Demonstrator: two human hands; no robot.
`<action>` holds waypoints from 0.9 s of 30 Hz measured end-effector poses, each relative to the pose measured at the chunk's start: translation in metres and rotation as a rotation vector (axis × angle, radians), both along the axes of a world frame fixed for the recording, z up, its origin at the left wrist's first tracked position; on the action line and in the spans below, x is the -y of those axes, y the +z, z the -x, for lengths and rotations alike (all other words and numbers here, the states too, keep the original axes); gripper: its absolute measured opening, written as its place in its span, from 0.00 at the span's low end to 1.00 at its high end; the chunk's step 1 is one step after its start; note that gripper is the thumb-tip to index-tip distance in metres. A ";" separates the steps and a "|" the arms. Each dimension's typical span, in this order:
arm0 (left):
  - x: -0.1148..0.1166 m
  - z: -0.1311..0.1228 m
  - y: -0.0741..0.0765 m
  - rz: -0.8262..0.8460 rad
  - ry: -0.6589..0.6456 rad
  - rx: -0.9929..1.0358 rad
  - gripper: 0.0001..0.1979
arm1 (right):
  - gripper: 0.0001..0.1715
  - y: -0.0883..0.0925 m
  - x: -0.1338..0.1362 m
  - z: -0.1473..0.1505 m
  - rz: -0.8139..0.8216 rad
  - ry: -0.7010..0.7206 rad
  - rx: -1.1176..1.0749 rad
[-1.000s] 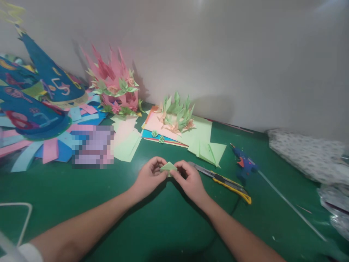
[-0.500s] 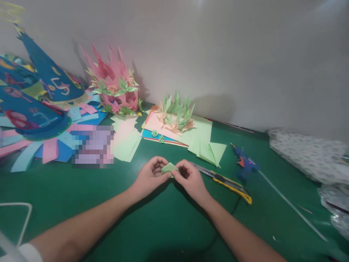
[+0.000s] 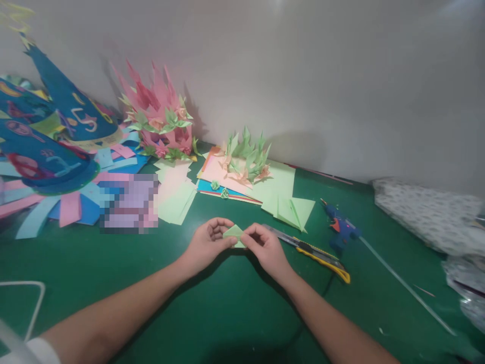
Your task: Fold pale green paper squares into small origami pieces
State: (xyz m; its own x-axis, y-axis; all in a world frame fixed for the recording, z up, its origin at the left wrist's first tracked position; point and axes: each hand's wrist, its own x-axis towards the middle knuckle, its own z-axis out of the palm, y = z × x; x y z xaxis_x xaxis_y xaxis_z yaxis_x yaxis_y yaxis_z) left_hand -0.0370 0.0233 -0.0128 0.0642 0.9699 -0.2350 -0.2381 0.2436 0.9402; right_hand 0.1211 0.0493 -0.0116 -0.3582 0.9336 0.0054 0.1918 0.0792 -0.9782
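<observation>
Both hands pinch a small folded piece of light green paper (image 3: 234,232) above the green table (image 3: 242,308). My left hand (image 3: 209,239) grips its left side between thumb and fingers. On the paper's right edge, the thumb and index finger of my right hand (image 3: 264,246) are closed. A yellow and black utility knife (image 3: 310,247) lies just right of my right hand, its blade end partly behind the fingers. Beyond the hands, two small green paper roses (image 3: 225,193) rest on stacked coloured paper.
Behind stand a green leafy paper crown (image 3: 248,159), a pink paper crown (image 3: 161,114) and blue cone hats (image 3: 71,96). Green paper sheets (image 3: 178,202) lie left, a folded green sheet (image 3: 290,210) right. A blue glue gun (image 3: 341,227) with a long glue stick (image 3: 405,283) lies further right.
The green paper has turned slightly and shows more of its lower part between the thumbs. My right hand's fingers have shifted a little; both hands stay in about the same place.
</observation>
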 end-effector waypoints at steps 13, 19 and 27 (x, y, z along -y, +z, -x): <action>-0.001 -0.001 -0.001 -0.027 0.015 0.036 0.15 | 0.11 0.002 0.000 -0.001 0.019 0.036 -0.039; -0.002 0.001 0.000 -0.108 0.029 0.024 0.14 | 0.12 0.002 0.001 -0.002 -0.001 0.066 -0.113; -0.004 0.005 -0.001 -0.200 0.071 0.002 0.15 | 0.02 -0.005 -0.002 -0.001 -0.051 0.085 -0.241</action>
State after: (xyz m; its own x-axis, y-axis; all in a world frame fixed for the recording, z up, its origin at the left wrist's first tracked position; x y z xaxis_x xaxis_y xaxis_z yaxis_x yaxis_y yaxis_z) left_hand -0.0418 0.0272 -0.0139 -0.0052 0.9993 -0.0377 -0.2500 0.0352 0.9676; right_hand 0.1221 0.0508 -0.0164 -0.4183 0.8965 0.1462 -0.0556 0.1354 -0.9892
